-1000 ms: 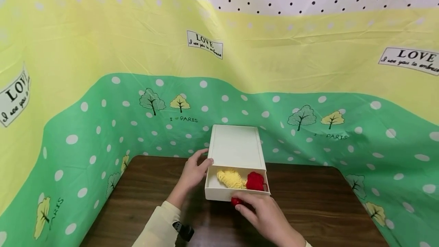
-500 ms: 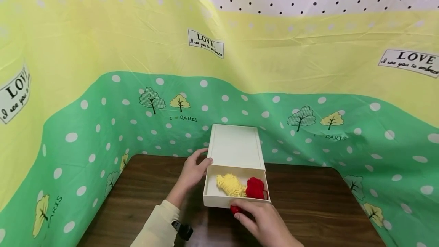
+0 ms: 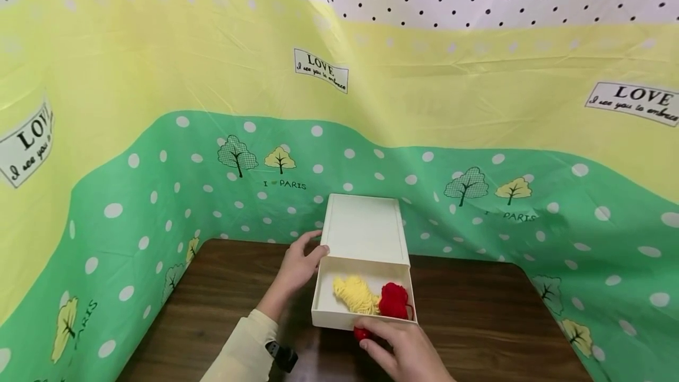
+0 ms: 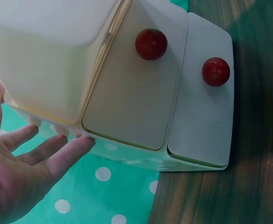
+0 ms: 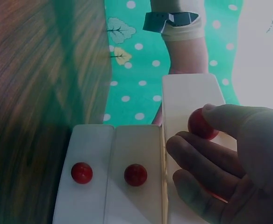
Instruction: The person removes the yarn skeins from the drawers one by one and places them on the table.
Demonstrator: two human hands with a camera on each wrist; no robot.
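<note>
A white drawer cabinet stands at the back of the table with its top drawer pulled out. Inside lie a yellow yarn bundle on the left and a red yarn ball on the right. My right hand pinches the drawer's round red knob between thumb and fingers. Against the cabinet's left side rests my left hand; its fingers lie extended along that side in the left wrist view. Two lower drawers are shut, each with a red knob.
The dark wood table extends on both sides of the cabinet. A patterned green and yellow cloth hangs close behind it and along the sides. A black band is on the left wrist.
The top drawer has slid further out toward me, with my right hand moving back along with its knob. More of the drawer's inside shows behind the yarn. My left hand has stayed put.
</note>
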